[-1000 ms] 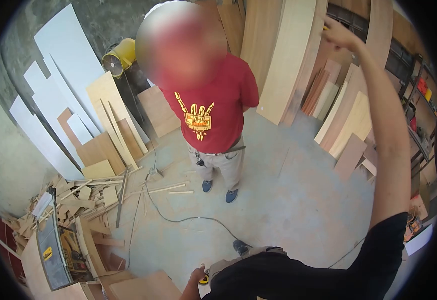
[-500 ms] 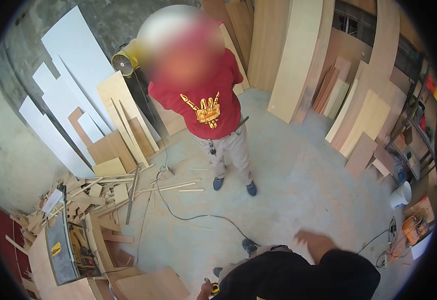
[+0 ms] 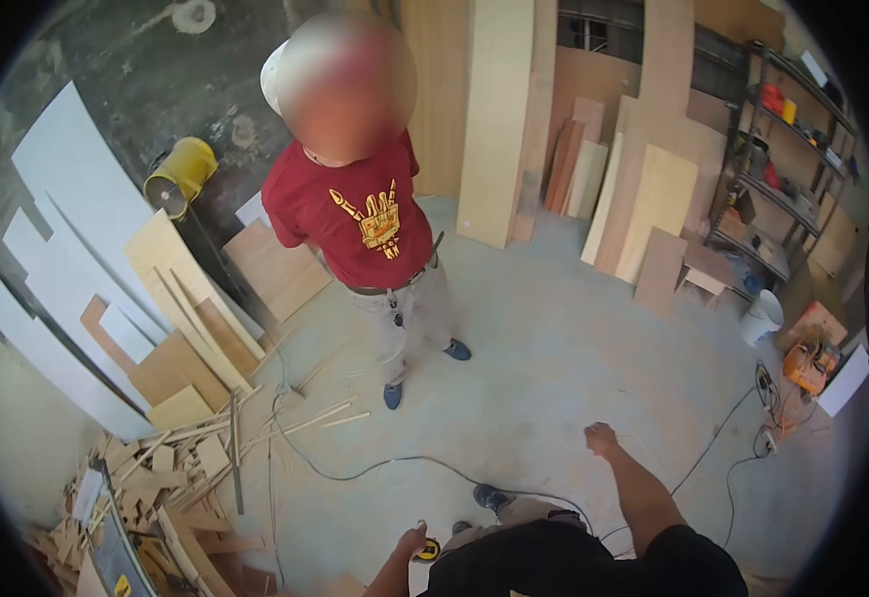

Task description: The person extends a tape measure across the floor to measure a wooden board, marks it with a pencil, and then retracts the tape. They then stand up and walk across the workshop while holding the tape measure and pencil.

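At the bottom of the head view, my left hand (image 3: 411, 542) is closed on a yellow and black tape measure (image 3: 429, 549), held beside my body. My right arm reaches forward over the floor, and my right hand (image 3: 601, 439) has its fingers curled, with nothing visible in it. Nearest ahead of me, a person in a dark red shirt (image 3: 355, 239) stands facing me, arms behind the back.
A black cable (image 3: 394, 460) runs across the concrete floor by my feet. Wood scraps (image 3: 181, 458) lie at left, below leaning white panels (image 3: 86, 239). Tall boards (image 3: 499, 129) line the far wall. At right stand a shelf rack (image 3: 777, 184), a white bucket (image 3: 763, 316) and an orange tool (image 3: 810, 366).
My view has turned to the right, showing more of the shelf. My right arm has swung out forward and its fingers have curled. The person in red has shifted their feet.
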Motion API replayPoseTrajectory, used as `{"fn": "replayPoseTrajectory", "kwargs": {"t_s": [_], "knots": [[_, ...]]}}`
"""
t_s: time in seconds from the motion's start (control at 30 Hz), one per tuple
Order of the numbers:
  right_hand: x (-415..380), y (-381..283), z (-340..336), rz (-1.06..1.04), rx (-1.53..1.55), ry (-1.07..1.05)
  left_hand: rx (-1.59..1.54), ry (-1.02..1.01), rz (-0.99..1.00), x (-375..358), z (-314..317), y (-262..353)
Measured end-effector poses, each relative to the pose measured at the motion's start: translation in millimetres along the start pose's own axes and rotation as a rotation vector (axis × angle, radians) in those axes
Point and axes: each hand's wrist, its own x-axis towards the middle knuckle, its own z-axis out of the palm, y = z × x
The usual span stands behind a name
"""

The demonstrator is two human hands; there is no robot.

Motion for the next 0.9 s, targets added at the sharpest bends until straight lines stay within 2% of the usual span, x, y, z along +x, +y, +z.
{"fn": "replayPoseTrajectory", "kwargs": {"t_s": [0.07, 0.13, 0.17, 0.2, 0.23, 0.3, 0.4, 0.43, 0.5, 0.57, 0.63, 0.73, 0.8, 0.83, 0.87, 0.9], "knots": [[-25, -52, 23, 0.043, 0.274, 0.099, 0.043, -0.034, 0.035, 0, -18, 22], [-50, -66, 63, -0.058, 0.311, 0.0, 0.155, -0.087, 0.14, 13, -22, 22], [-69, -68, 89, -0.116, 0.266, -0.048, 0.205, -0.118, 0.192, 19, -16, 18], [-77, -51, 125, -0.289, 0.109, -0.029, 0.165, -0.12, 0.187, 20, -13, 22], [-110, -54, 143, -0.291, -0.056, -0.079, 0.126, -0.124, 0.174, 17, -12, 22], [-161, -52, 170, -0.477, -0.529, -0.342, 0.061, -0.133, 0.123, 8, -12, 18], [-173, -30, 174, -0.459, -0.529, -0.364, -0.08, -0.143, -0.009, -3, -7, 19], [-182, -31, 168, -0.334, -0.22, -0.212, -0.152, -0.145, -0.076, -4, 0, 9], [-188, -22, 144, -0.193, -0.167, -0.218, -0.264, -0.153, -0.18, -5, 18, -11], [-170, 31, 145, -0.237, -0.403, -0.143, -0.351, -0.158, -0.247, 0, 36, -33], [-181, 52, 123, -0.163, -0.591, -0.192, -0.303, -0.167, -0.255, -6, 41, -39], [-211, 58, 104, 0.157, -0.488, -0.171, -0.149, -0.222, -0.147, -5, 51, -56], [-206, 113, 128, -0.04, -0.622, -0.18, -0.02, -0.295, 0.002, -17, 43, -60], [-212, 113, 133, -0.069, -0.643, -0.23, 0.018, -0.321, 0.05, -19, 41, -63], [-201, 135, 143, -0.378, -0.964, -0.578, 0.037, -0.317, 0.07, -19, 37, -61], [-184, 144, 154, -0.396, -0.925, -0.494, 0.033, -0.277, 0.082, -4, 26, -44]]}}
